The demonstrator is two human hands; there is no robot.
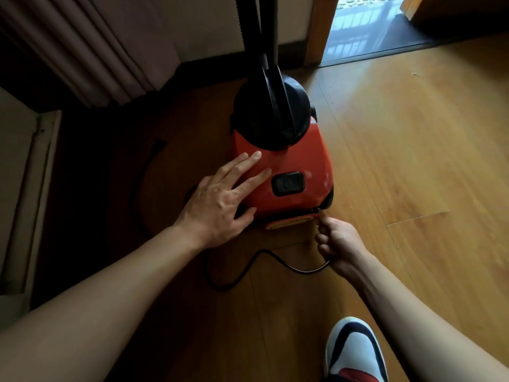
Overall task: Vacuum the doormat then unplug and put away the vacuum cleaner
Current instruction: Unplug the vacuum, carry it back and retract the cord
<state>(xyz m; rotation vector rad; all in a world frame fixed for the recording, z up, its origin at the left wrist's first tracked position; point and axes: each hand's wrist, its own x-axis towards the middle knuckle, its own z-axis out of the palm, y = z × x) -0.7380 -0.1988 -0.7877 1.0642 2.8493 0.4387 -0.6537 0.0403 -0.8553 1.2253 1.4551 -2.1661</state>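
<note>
The red vacuum cleaner (297,161) stands near the far edge of the wooden floor (399,161), its black hose (253,28) cut off above. The left hand (217,205) rests flat, fingers straight, on its casing. The right hand (338,241) grips the cord (248,268) in curled fingers that hide part of it.

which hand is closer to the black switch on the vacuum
Left. The left hand lies flat on the vacuum, fingertips just beside the switch. The right hand is farther off, at the vacuum's rear corner, holding the cord.
</note>
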